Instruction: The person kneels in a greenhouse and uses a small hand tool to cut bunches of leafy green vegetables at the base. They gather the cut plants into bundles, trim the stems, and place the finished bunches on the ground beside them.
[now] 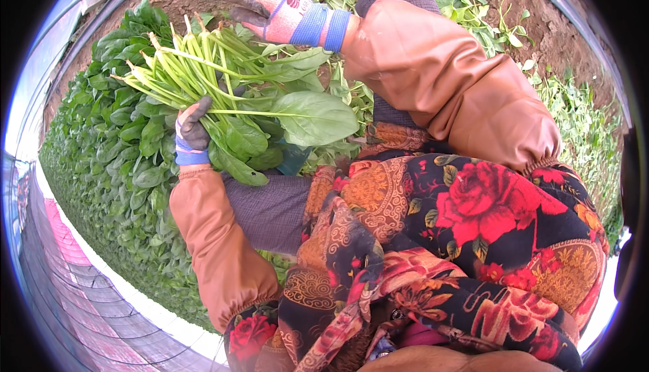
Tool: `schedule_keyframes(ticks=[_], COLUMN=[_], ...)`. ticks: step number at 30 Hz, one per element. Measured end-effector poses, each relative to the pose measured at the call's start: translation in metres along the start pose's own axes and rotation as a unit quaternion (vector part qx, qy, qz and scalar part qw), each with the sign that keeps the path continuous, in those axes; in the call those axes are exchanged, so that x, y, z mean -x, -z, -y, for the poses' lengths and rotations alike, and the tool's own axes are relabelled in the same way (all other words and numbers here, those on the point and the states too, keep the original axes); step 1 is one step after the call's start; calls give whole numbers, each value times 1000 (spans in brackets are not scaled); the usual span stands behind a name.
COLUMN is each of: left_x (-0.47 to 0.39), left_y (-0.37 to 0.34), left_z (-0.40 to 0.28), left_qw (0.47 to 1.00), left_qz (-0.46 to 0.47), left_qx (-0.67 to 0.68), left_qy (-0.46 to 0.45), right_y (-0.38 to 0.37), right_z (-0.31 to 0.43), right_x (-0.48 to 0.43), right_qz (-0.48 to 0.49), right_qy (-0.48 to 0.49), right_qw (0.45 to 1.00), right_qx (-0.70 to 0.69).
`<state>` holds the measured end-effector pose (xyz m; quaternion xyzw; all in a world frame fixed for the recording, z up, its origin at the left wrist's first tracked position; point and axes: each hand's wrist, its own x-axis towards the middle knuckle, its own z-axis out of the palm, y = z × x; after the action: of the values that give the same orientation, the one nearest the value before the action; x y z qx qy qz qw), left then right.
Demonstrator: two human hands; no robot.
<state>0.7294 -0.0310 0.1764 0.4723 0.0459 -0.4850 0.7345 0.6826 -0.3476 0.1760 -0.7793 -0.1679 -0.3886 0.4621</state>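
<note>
A thick bunch of cut spinach (195,75) is gripped in my left hand (192,131), which wears a pale work glove with dark, soiled fingers. The pinkish root ends point up and to the left, while the broad leaves spread right and down. One large leaf (317,118) sticks out to the right of the bunch. Just above the stems, my right hand (271,7), in a matching glove, is spread with its fingers apart and nothing visible in it. Part of a teal object (293,158) shows beneath the leaves; its kind is hidden.
A dense bed of growing spinach (121,179) fills the left side. Loose leaves and plants (466,17) lie on the brown soil (563,32) at the upper right. My bent knees, in dark trousers (268,212), frame the work area. Curved plastic sheeting (56,42) borders the left.
</note>
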Motion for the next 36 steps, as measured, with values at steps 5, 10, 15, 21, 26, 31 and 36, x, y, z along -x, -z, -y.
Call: schedule_keyframes(ticks=[5, 10, 15, 21, 26, 31, 36], left_x=[-2, -1, -1, 21, 50, 44, 38], left_y=[10, 26, 36, 36, 33, 41, 56], left_z=[2, 3, 3, -11, 3, 18, 27], left_qw=[993, 884, 942, 943, 826, 906, 869], left_qz=[-81, -68, -108, -125, -130, -149, -109], left_qx=[-73, -408, -232, -180, -372, -99, -261], left_qy=[-40, -217, -215, -250, -403, -383, -406], right_y=[8, -14, 16, 34, 47, 66, 48], right_z=[13, 28, 17, -27, -26, 11, 82], right_x=[-4, 12, 41, 51, 50, 6, -13], right_qz=[11, 173, 242, -52, 104, 340, 44], right_qy=[90, 121, 2, -241, -352, -250, -57], right_qw=[996, 976, 963, 935, 927, 900, 971], right_qx=[23, 48, -118, -254, -80, 111, -227])
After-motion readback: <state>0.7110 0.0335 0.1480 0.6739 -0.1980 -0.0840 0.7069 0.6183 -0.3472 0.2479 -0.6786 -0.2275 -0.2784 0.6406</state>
